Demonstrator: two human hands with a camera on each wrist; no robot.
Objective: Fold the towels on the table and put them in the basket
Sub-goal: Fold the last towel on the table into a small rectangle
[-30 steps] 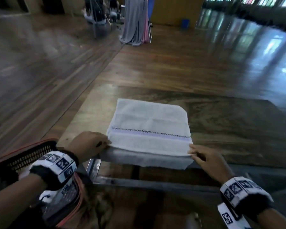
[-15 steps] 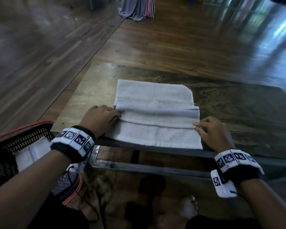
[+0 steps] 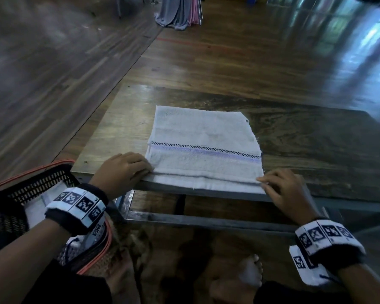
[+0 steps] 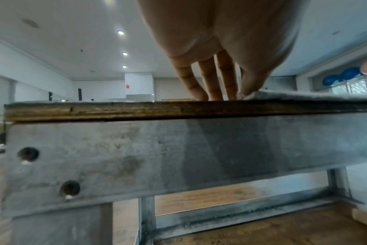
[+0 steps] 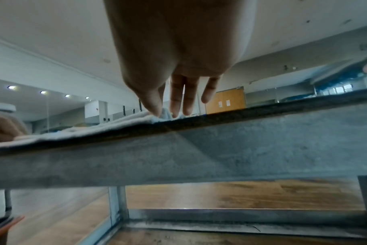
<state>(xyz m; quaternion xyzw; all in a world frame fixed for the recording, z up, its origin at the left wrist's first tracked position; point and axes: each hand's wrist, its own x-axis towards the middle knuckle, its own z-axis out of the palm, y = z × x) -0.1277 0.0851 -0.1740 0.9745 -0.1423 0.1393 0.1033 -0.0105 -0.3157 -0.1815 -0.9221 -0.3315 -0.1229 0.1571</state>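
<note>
Both hands' fingers (image 3: 140,166) pinch the flat, nubby rectangular towel (image 3: 203,150).

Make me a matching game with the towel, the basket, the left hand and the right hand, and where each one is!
Things:
1. towel
2. basket
3. left hand
4. right hand

Places:
A. at the towel's near right corner
B. flat on the table, by the near edge
C. at the towel's near left corner
D. beside the table, down on the left

Pairs: 1-B, 2-D, 3-C, 4-A
</note>
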